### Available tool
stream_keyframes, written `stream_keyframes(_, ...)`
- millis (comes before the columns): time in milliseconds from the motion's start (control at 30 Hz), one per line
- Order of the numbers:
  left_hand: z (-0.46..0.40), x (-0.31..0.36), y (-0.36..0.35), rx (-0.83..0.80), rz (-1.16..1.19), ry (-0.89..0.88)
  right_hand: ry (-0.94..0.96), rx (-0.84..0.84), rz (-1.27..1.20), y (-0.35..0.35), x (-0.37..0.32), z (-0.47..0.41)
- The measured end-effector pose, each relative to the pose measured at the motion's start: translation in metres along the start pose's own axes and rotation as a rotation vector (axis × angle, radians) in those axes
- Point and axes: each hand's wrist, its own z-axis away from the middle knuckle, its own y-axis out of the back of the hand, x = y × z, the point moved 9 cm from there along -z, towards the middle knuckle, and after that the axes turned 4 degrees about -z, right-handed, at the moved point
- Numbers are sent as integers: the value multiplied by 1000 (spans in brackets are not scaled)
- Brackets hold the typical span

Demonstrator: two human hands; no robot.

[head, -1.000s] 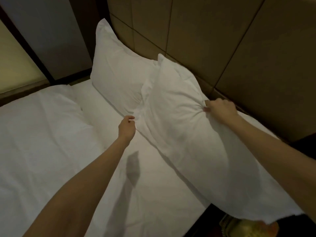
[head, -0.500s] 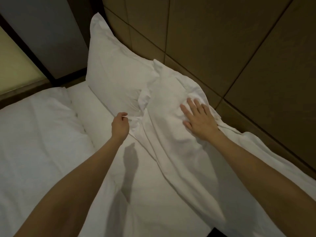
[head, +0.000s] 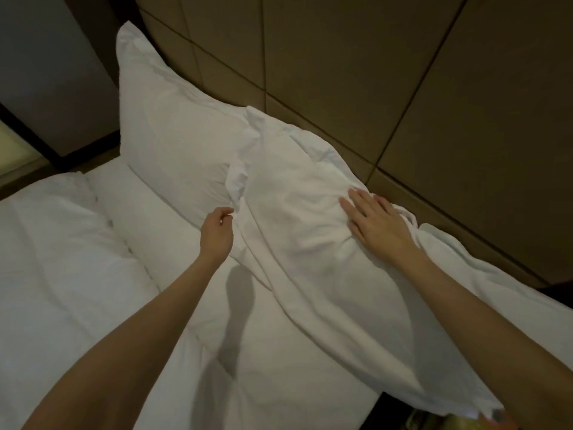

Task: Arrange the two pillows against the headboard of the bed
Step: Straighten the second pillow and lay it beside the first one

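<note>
Two white pillows lie along the brown padded headboard (head: 356, 63). The far pillow (head: 173, 125) leans upright against it at the upper left. The near pillow (head: 310, 243) lies lower and crumpled, its far corner overlapping the far pillow. My right hand (head: 376, 226) rests flat on the near pillow's upper side, fingers spread, pressing into the cloth. My left hand (head: 217, 234) is at the near pillow's left corner, fingers curled close to the fabric edge; whether it pinches the cloth is unclear.
The bed's white sheet (head: 173, 218) and a white duvet (head: 55, 259) fill the left and bottom. A dark wall panel and window frame (head: 46, 88) stand at the far left. The mattress's right edge drops off at the lower right, beside a dark gap (head: 397, 411).
My right hand let go of its bunched grip on the near pillow and now lies flat on it. The pillow has dropped lower against the headboard. My left hand barely moved.
</note>
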Motion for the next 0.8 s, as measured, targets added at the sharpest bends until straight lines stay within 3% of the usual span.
stream_keyframes(100, 8, 40, -13, -26, -112, -177, -104, 93, -22, 18, 4, 17)
stream_keyframes(200, 17, 97, -35, -60, -350, -449, -329, 207, -51, 37, 26, 51)
stream_keyframes(367, 24, 174, -88, -68, -1023, -926, -621, -1, -55, 12, 51, 101)
stream_keyframes(433, 18, 180, -106, -98, -1238, -972, -601, -25, -36, 8, 48, 105)
stream_keyframes(600, 18, 197, -129, -79, -1560, -1110, -341, 72, -94, 38, 44, 98)
stream_keyframes(700, 7, 209, -117, -100, -1521, -1138, -313, 201, -108, 66, 54, 93)
stream_keyframes(800, -5, 209, -100, -61, -1370, -997, -372, 268, -75, 77, 52, 83)
